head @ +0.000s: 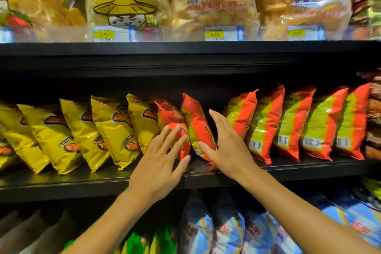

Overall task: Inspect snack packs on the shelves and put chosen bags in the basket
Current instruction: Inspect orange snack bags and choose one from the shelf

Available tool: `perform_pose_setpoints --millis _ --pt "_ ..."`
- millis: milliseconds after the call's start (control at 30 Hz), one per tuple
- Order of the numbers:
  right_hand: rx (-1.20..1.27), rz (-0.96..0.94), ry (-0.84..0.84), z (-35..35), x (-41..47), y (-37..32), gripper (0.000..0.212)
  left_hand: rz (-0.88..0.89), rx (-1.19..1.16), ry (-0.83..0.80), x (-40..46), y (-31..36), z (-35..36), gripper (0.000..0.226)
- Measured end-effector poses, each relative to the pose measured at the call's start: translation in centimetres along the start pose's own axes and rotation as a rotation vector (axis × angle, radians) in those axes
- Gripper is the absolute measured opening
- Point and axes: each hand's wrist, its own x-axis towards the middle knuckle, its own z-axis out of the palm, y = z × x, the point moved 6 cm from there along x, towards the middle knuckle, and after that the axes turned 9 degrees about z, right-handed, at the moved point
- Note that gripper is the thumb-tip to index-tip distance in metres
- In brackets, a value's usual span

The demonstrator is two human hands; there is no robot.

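Both my hands reach to the middle shelf (103,179). Two red-orange snack bags stand side by side there: one (171,116) on the left and one (195,123) on the right. My left hand (162,163) has straight spread fingers lying on the front of the left red bag. My right hand (224,146) is flat and open, its thumb against the lower front of the right red bag and its fingers along that bag's right side. Neither hand grips anything. No basket is in view.
Yellow bags (111,132) fill the shelf to the left, red-and-yellow bags (292,126) to the right. Large clear packs of crisps (214,0) stand on the upper shelf above price tags (214,34). Blue bags (257,231) and green bags (136,243) lie on the shelf below.
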Motion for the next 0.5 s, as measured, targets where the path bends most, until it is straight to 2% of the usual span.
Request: perform_pose_setpoints --millis 167,267,400,500 --pt "-0.113 0.224 -0.044 2.5 1.6 -0.6 0.095 0.017 -0.008 -0.001 -0.2 0.1 0.1 0.072" --pt "-0.174 0.307 -0.014 3.1 1.9 -1.0 0.090 0.025 -0.020 0.013 -0.2 0.1 -0.2 0.071" --pt "-0.140 0.322 0.094 2.1 2.1 -1.0 0.070 0.022 -0.032 0.016 -0.2 0.2 -0.3 0.073" --pt "-0.092 0.284 0.170 0.4 1.1 -1.2 0.067 0.011 -0.032 -0.009 -0.2 0.0 -0.2 0.075"
